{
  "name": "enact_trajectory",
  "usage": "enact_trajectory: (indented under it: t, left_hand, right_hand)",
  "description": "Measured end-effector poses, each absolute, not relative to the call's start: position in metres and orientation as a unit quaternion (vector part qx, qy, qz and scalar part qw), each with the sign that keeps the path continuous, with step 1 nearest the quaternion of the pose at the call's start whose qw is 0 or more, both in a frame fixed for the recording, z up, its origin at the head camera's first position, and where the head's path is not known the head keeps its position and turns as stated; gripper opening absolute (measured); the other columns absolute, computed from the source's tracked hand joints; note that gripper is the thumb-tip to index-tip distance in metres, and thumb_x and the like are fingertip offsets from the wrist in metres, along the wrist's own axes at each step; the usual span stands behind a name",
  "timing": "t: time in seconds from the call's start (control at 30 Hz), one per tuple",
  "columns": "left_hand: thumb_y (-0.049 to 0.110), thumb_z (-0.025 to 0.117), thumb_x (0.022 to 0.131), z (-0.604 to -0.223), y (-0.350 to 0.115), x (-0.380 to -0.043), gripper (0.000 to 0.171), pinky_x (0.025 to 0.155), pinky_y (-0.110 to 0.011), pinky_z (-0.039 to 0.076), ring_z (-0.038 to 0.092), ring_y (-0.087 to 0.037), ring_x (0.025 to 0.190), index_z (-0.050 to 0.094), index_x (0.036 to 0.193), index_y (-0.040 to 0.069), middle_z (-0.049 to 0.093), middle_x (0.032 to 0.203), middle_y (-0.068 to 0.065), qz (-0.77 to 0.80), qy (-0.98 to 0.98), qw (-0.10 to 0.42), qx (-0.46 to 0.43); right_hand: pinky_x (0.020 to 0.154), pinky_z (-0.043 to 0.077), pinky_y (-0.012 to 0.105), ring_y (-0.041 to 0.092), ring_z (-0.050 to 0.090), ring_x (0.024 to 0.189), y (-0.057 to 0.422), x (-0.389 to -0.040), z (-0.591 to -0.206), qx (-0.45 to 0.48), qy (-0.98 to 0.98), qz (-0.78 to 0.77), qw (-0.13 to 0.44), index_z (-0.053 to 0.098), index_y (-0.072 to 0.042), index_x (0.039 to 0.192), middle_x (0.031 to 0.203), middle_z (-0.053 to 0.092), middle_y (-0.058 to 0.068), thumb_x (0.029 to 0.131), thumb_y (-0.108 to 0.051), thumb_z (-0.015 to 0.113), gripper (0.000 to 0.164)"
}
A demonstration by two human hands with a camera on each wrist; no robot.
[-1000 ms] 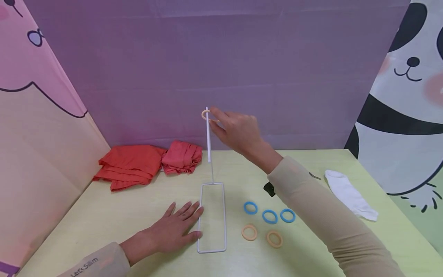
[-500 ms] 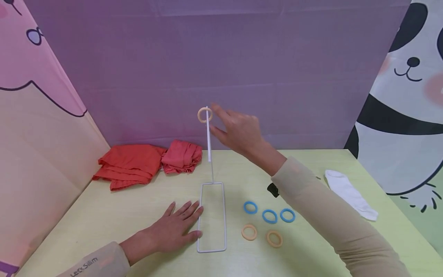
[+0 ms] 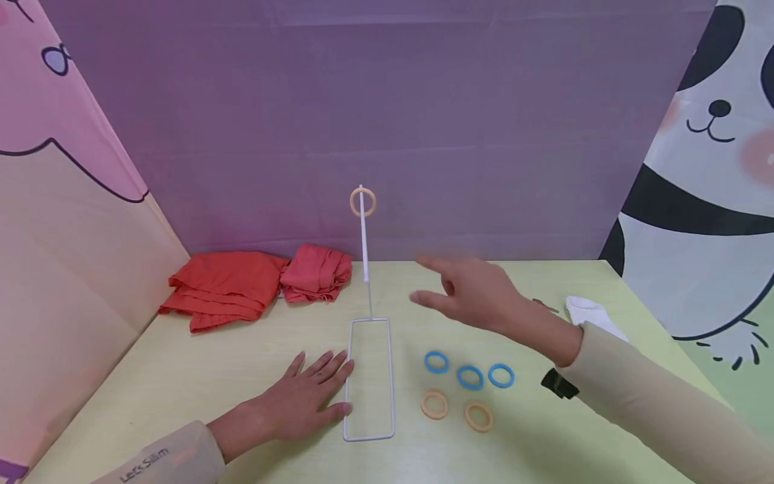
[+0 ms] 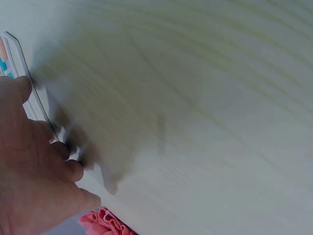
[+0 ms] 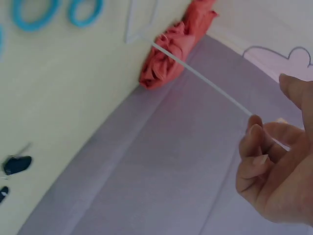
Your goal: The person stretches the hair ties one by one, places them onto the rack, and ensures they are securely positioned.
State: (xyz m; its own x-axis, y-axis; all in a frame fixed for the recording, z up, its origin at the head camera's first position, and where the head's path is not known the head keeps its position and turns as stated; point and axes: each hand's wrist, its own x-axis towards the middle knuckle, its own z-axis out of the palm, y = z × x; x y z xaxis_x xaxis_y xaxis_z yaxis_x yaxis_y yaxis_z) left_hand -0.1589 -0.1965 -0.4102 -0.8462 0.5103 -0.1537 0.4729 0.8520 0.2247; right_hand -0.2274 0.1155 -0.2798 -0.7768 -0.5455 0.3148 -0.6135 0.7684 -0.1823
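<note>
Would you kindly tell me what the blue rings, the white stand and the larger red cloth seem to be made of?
The blue rings: probably smooth plastic, given their even colour and rounded edges.
The white stand: likely painted or coated metal, since its thin rods look stiff; plastic is possible.
The larger red cloth: matte fabric, shown by its soft folds; the fibre cannot be told.

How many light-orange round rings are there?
3: the hanging ring on the white wire stand, plus the left ring and right ring lying on the pale yellow table beside the stand.
</note>
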Motion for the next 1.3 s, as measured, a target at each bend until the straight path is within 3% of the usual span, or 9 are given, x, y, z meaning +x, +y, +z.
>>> enact_trajectory:
  t: [0.13,0.43,0.67,0.87,1.1,1.3]
  left_hand:
    - [0.060,0.041,0.101,-0.409,-0.196,-0.158,0.075,0.119,-0.069,0.009,0.019,-0.034,0.155,0.029,0.159,0.014,0.024,0.167,-0.008,0.091,0.957,0.104,0.257]
    - [0.060,0.042,0.101,-0.410,-0.198,-0.158,0.076,0.119,-0.070,0.009,0.020,-0.035,0.155,0.029,0.159,0.013,0.024,0.167,-0.008,0.092,0.957,0.107,0.255]
    - [0.063,0.042,0.100,-0.410,-0.199,-0.159,0.078,0.119,-0.070,0.008,0.019,-0.034,0.155,0.027,0.160,0.015,0.023,0.168,-0.007,0.094,0.955,0.122,0.254]
    - [0.063,0.040,0.100,-0.412,-0.199,-0.159,0.078,0.119,-0.070,0.008,0.019,-0.034,0.155,0.027,0.160,0.015,0.023,0.168,-0.007,0.094,0.955,0.117,0.256]
    - [0.063,0.041,0.100,-0.411,-0.198,-0.158,0.078,0.119,-0.070,0.009,0.019,-0.035,0.155,0.027,0.159,0.014,0.023,0.168,-0.007,0.090,0.955,0.117,0.259]
    - [0.062,0.041,0.100,-0.410,-0.197,-0.158,0.077,0.119,-0.070,0.008,0.019,-0.034,0.155,0.027,0.159,0.014,0.023,0.168,-0.008,0.092,0.955,0.118,0.258]
  right_hand:
    - [0.048,0.033,0.024,0.005,0.039,0.053,0.137,-0.202,-0.300,0.307,-0.943,0.117,0.047,0.053,-0.031,0.146,0.061,0.046,-0.012,0.090,-0.058,0.064,0.063]
    - [0.049,0.032,0.022,-0.004,0.038,0.057,0.183,-0.176,-0.355,0.300,-0.950,0.081,0.020,0.064,-0.032,0.135,0.069,0.047,-0.017,0.087,-0.061,0.066,0.057]
    - [0.043,0.030,0.024,-0.001,0.037,0.053,0.197,-0.184,-0.388,0.258,-0.959,0.113,-0.021,0.066,-0.030,0.134,0.054,0.043,-0.017,0.082,-0.059,0.072,0.059]
    - [0.043,0.030,0.025,0.001,0.045,0.062,0.192,-0.195,-0.402,0.256,-0.963,0.088,-0.007,0.070,-0.032,0.127,0.064,0.055,-0.015,0.078,-0.060,0.075,0.057]
    - [0.045,0.034,0.028,0.006,0.051,0.070,0.184,-0.198,-0.404,0.217,-0.973,0.073,-0.032,0.073,-0.034,0.121,0.094,0.073,-0.009,0.078,-0.053,0.079,0.048]
    - [0.046,0.036,0.026,0.005,0.055,0.070,0.183,-0.198,-0.403,0.229,-0.969,0.089,-0.022,0.076,-0.030,0.114,0.090,0.073,-0.009,0.080,-0.043,0.080,0.036]
